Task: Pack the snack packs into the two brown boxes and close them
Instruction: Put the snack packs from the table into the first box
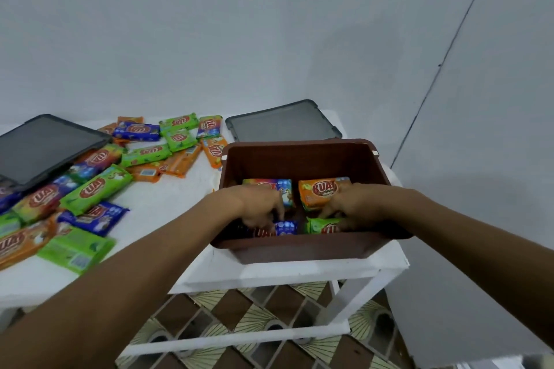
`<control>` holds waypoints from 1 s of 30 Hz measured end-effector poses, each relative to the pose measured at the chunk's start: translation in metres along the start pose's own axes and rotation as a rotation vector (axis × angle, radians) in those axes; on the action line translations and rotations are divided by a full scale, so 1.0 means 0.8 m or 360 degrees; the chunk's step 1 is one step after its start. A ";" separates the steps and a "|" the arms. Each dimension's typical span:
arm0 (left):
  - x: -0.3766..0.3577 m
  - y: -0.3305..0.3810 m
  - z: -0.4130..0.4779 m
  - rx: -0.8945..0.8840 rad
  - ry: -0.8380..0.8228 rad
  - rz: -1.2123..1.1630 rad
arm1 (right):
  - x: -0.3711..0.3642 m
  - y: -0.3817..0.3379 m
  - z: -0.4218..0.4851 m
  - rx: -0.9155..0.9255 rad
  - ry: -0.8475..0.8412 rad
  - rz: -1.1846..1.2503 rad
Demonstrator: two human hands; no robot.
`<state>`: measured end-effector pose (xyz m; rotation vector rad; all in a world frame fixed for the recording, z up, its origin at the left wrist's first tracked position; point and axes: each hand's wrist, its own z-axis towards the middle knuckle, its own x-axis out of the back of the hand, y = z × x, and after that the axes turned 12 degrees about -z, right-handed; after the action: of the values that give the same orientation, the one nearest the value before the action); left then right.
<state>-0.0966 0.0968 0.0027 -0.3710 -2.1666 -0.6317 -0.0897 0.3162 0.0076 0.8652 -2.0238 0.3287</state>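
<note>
A brown box point(299, 156) stands open on a small white table, with several snack packs inside. Both my hands reach into it. My left hand point(260, 207) rests its fingers on a blue pack point(284, 228) at the near left of the box. My right hand point(356, 207) presses on a green pack point(322, 226) at the near right. Behind them lie a multicoloured pack point(269, 184) and an orange pack point(320, 190). Many loose snack packs point(96, 186) in green, orange and blue are scattered on the table to the left. Only one brown box is in view.
A dark grey lid point(283, 123) lies flat behind the box. Another dark lid point(42, 147) lies at the far left, partly over the packs. The white table point(269, 274) has its edge just before the box; patterned floor tiles point(239, 311) show below. A white wall rises behind.
</note>
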 end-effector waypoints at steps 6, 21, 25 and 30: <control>-0.005 -0.009 -0.012 -0.0036 0.0147 0.0033 | 0.004 -0.015 0.002 -0.0094 0.0220 -0.0070; 0.035 -0.095 -0.067 -0.0318 0.1040 0.0096 | 0.062 -0.009 0.037 -0.0158 0.0841 -0.0163; 0.016 -0.144 -0.097 -0.0416 0.1223 -0.0069 | 0.111 -0.041 0.067 -0.0108 0.1134 -0.0100; -0.010 -0.237 -0.126 -0.0093 0.1277 0.0032 | 0.179 -0.107 0.122 0.0002 0.1352 -0.0043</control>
<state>-0.1147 -0.1168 -0.0091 -0.1283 -1.3788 -0.6850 -0.1444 0.1386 0.0602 0.6009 -1.2200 0.5682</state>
